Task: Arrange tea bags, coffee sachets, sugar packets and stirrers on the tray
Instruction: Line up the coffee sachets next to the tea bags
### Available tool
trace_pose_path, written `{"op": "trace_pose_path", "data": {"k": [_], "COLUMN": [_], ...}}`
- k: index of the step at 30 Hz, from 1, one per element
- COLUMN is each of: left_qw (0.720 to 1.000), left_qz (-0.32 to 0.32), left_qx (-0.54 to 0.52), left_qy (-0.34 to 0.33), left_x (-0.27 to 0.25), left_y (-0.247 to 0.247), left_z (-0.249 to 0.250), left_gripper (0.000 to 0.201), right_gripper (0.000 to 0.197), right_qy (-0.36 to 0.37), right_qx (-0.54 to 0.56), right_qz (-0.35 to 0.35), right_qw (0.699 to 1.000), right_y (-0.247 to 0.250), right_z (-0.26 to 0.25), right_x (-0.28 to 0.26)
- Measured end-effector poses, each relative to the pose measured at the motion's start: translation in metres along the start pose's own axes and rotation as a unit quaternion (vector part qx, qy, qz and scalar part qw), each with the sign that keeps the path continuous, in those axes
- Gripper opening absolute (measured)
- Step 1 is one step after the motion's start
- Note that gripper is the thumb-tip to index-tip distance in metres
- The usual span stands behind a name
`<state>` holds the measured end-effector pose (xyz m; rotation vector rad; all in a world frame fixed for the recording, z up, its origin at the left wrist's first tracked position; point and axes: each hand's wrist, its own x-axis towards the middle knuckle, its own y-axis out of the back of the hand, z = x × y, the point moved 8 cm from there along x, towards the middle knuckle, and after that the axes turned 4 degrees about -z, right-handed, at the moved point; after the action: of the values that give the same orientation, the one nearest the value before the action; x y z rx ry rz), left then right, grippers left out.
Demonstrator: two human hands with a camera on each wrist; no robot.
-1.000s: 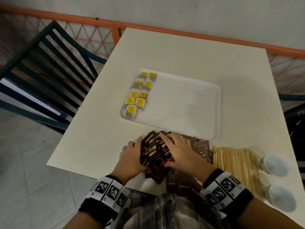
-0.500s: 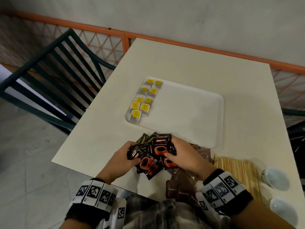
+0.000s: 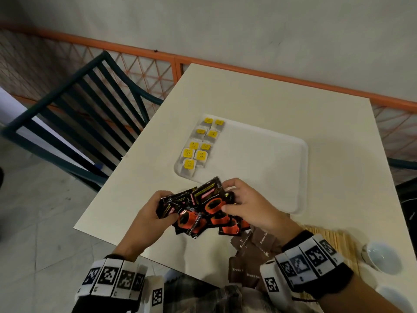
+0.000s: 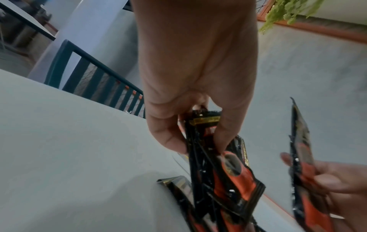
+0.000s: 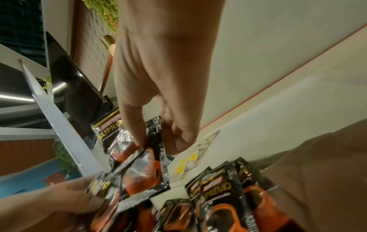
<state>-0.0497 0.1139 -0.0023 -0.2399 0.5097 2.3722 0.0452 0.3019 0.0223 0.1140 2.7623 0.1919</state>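
Black glossy coffee sachets (image 3: 204, 210), each printed with an orange cup, fanned out in a messy bunch above the near edge of the counter (image 3: 266, 93), just in front of the white tray (image 3: 266, 168). Left hand (image 3: 155, 214) clamped round the left side of the bunch, thumb on top, fingers curled under. Right hand (image 3: 250, 206) pinching sachets on the right side, thumb pressing the orange cup print. From the right wrist view, "SUPREMO" readable in gold on a couple of packs; the red band on top too blurry to read.

Tea bags (image 3: 200, 144) with yellow tags sitting in two neat columns along the tray's left end. Brown sugar packets (image 3: 255, 256) piled on the counter under the right wrist, "Brown Su..." legible in white. Wooden stirrers (image 3: 338, 240) lying beside them to the right, then a small white cup (image 3: 379, 256).

Compared with a second ago: bunch lifted off the counter instead of pressed flat against it, sachets more spread out, hands further apart. Tea bags, sugar, stirrers unmoved.
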Motion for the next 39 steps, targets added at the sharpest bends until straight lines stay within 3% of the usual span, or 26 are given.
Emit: {"op": "trace_pose_path", "data": {"k": [6,13,19,23,29,34,37,39], "left_qw": [0.995,0.983,0.951,0.948,0.939,0.917,0.907,0.909], "left_qz": [-0.037,-0.037,-0.053,-0.071,-0.038,-0.040,-0.038,-0.050], "left_qx": [-0.078,-0.178,-0.302,-0.301,-0.341,-0.396,-0.419,-0.413], "left_qy": [-0.044,-0.024,-0.042,-0.070,-0.027,0.012,0.032,0.029], "left_x": [0.001,0.011,0.021,0.023,0.033,0.045,0.055,0.060], "left_y": [-0.019,-0.034,-0.041,-0.040,-0.040,-0.034,-0.025,-0.024], "left_z": [0.028,0.036,0.063,0.079,0.076,0.075,0.074,0.078], "left_gripper": [0.044,0.043,0.034,0.046,0.024,0.023,0.028,0.023], "right_gripper": [0.052,0.043,0.037,0.034,0.031,0.061,0.075,0.065], "right_qy": [-0.010,-0.050,-0.025,0.000,0.037,0.074,0.108,0.110], "right_qx": [-0.113,-0.002,-0.016,0.011,-0.005,-0.190,-0.203,-0.164], "right_qz": [-0.008,-0.007,-0.015,0.017,0.074,0.207,0.235,0.224], "right_qw": [0.994,0.999,0.999,1.000,0.997,0.957,0.944,0.954], "right_y": [-0.027,-0.031,-0.030,-0.023,-0.012,0.000,0.004,0.003], "right_z": [-0.005,0.000,-0.016,-0.024,-0.032,-0.052,-0.066,-0.072], "right_x": [0.013,0.023,0.029,0.028,0.026,0.021,0.019,0.023]}}
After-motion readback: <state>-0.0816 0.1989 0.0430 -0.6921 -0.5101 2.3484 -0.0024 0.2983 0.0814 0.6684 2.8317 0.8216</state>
